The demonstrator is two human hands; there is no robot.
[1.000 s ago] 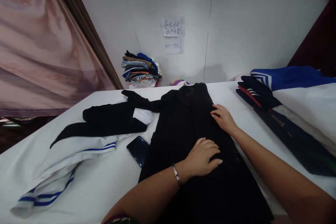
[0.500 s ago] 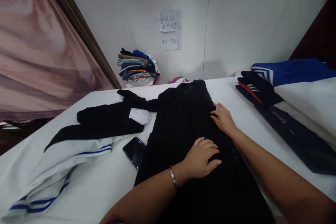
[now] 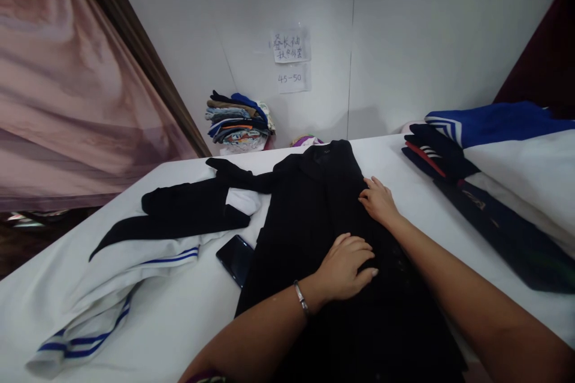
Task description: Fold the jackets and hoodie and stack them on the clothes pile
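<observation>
A black long-sleeved jacket (image 3: 296, 221) lies spread on the white table, its collar toward the wall and one sleeve stretched out to the left. My left hand (image 3: 348, 266), wearing a metal bracelet (image 3: 301, 298) at the wrist, rests flat on the middle of the jacket with fingers extended. Farther up, my right hand (image 3: 378, 198) touches the jacket's right edge, its fingers slightly bent and apart. The jacket's lower part runs out of view beneath my forearms.
A dark phone (image 3: 235, 259) lies against the jacket's left side. Left of it is a black-and-white garment with blue stripes (image 3: 148, 251). Folded clothes (image 3: 476, 203) are piled at right on the white table (image 3: 179, 323). Another clothes stack (image 3: 238, 122) stands by the wall.
The view has shifted slightly, so the wall signs and clothes stack appear a little lower. Both hands keep nearly the same places on the jacket.
</observation>
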